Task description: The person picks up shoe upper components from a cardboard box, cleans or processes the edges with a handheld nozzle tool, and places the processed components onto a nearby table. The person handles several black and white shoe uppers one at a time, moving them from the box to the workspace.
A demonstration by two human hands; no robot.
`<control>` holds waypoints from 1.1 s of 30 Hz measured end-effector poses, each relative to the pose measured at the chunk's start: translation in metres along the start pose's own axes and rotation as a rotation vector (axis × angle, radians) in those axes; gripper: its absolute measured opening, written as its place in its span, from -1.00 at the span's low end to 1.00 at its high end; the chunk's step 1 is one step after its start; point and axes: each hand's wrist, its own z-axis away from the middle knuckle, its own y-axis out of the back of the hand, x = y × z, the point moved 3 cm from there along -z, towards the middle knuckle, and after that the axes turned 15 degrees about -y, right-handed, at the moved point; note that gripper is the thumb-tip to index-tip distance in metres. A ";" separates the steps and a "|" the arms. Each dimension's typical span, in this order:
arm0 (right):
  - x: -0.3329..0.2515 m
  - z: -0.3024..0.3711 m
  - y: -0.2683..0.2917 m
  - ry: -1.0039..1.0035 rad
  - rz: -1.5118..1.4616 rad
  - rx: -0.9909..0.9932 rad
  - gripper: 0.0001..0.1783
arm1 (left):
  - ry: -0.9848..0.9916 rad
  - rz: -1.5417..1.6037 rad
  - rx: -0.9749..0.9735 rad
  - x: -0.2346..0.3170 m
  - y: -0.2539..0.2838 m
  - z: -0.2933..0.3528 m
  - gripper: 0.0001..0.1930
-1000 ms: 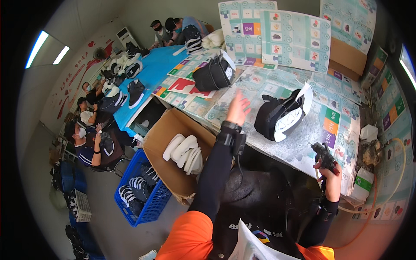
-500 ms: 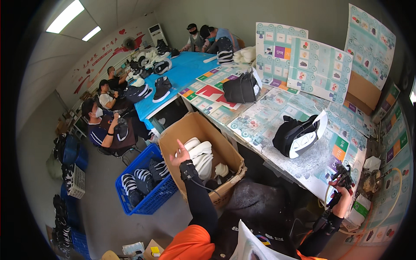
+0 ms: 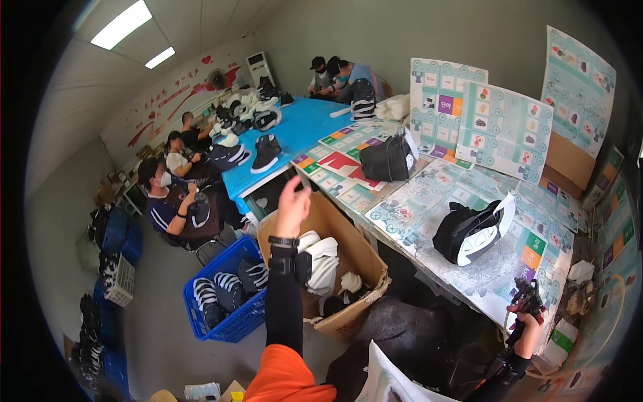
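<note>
My left hand (image 3: 293, 209) is raised above the cardboard box (image 3: 358, 311), its fingers apart and holding nothing. At the table's right edge my right hand (image 3: 529, 328) is wrapped round a black spray gun (image 3: 527, 296) with a pale hose. Left of the gun, a black shoe upper (image 3: 462, 226) stands on the table with a white piece (image 3: 481, 241) along its side. A second black shoe upper (image 3: 385, 161) stands farther back, a white edge showing at its right. White padded pieces (image 3: 320, 258) lie in the box beneath my left hand.
A blue basket (image 3: 231, 325) of dark striped shoes stands left of the box. Several people sit around the blue-covered table (image 3: 305, 127), which bears shoes and white pieces. Printed boards (image 3: 506, 130) lean at the back of my worktable (image 3: 408, 214). A hose (image 3: 613, 321) hangs at right.
My left hand has risen and moved slightly right, toward the worktable. The view has shifted, so the scene sits lower and farther right. My right hand still holds the spray gun.
</note>
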 end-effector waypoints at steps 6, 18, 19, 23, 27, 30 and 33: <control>-0.028 0.019 -0.034 -0.193 0.359 -0.424 -0.56 | 0.099 -0.203 -1.049 0.030 -0.056 0.073 -0.35; -0.085 0.091 -0.095 -0.163 0.262 -0.689 -0.53 | 0.112 0.158 -1.315 0.111 -0.114 0.091 -0.25; -0.090 0.096 -0.096 -0.144 0.236 -0.662 -0.54 | 0.150 0.176 -1.346 0.104 -0.117 0.097 -0.26; -0.113 0.088 -0.099 -0.020 0.202 -0.478 -0.56 | 0.077 0.080 -1.777 0.064 -0.136 0.145 -0.27; -0.121 0.031 -0.100 0.120 0.233 -0.324 -0.52 | -0.040 0.332 -2.264 0.132 -0.138 0.176 -0.25; -0.097 0.009 -0.091 0.034 0.408 -0.319 -0.54 | -0.125 0.718 -2.123 0.170 -0.138 0.104 -0.14; -0.061 0.038 -0.098 -0.221 0.400 -0.538 -0.58 | -0.054 1.025 -1.477 0.154 -0.166 0.032 0.04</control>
